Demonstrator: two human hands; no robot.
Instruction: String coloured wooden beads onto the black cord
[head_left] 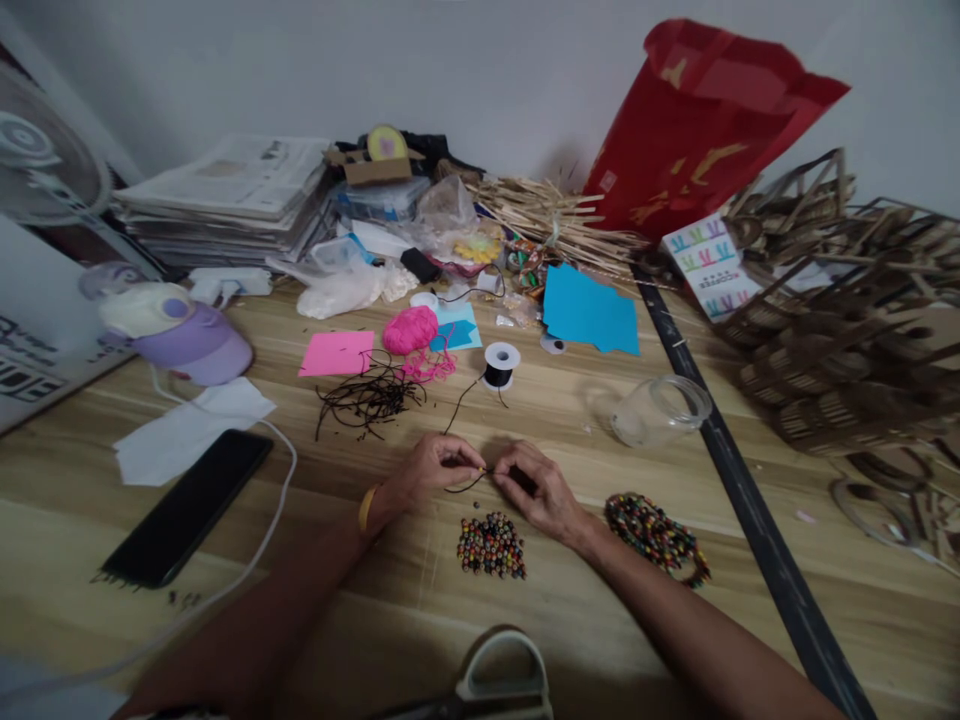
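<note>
Left hand (429, 466): pinching dark cord (466, 487) between thumb and fingertips, near the right fingertips
Right hand (538, 490): pinching the same cord, thumb against forefinger
Cord: between both hands, mid-bench (405, 600), with a length curving below the left fingers
Beads (491, 547): heaped just below the hands, toward the front edge
Bracelets (656, 537): beside the right forearm, toward the right edge
Spool (501, 366): upright beyond the hands, toward the back edge
Phone (191, 510): flat, toward the left edge
</note>
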